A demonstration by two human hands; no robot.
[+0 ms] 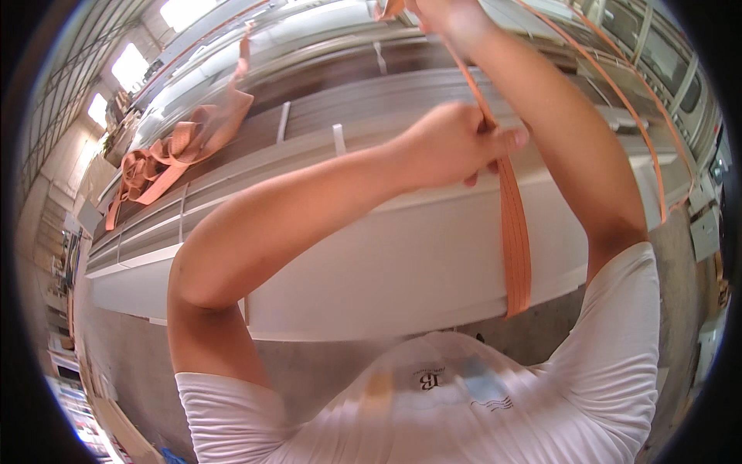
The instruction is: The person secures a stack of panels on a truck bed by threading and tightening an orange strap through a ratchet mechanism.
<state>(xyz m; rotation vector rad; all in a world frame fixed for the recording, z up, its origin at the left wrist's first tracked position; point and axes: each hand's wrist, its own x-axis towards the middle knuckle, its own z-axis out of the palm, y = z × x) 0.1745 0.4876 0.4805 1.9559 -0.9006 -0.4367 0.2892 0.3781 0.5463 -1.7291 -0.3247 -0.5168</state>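
Note:
An orange lifting strap (515, 240) comes up from under the near edge of a stack of long panels (386, 263) and runs over its white side. My left hand (456, 147) is closed around this strap, just above the stack's near top edge. Farther up the same strap, at the top rim of the picture, my right hand (448, 19) is closed on it, with a bit of orange webbing beyond the fingers. That hand is blurred and partly cut off by the rim. My bare forearms cross above the stack.
A loose heap of orange strap (166, 158) lies on the stack at the left. Another orange strap (630, 108) crosses it at the right. Thin white bands (284, 122) bind the panels. Concrete floor (325, 359) shows between me and the stack.

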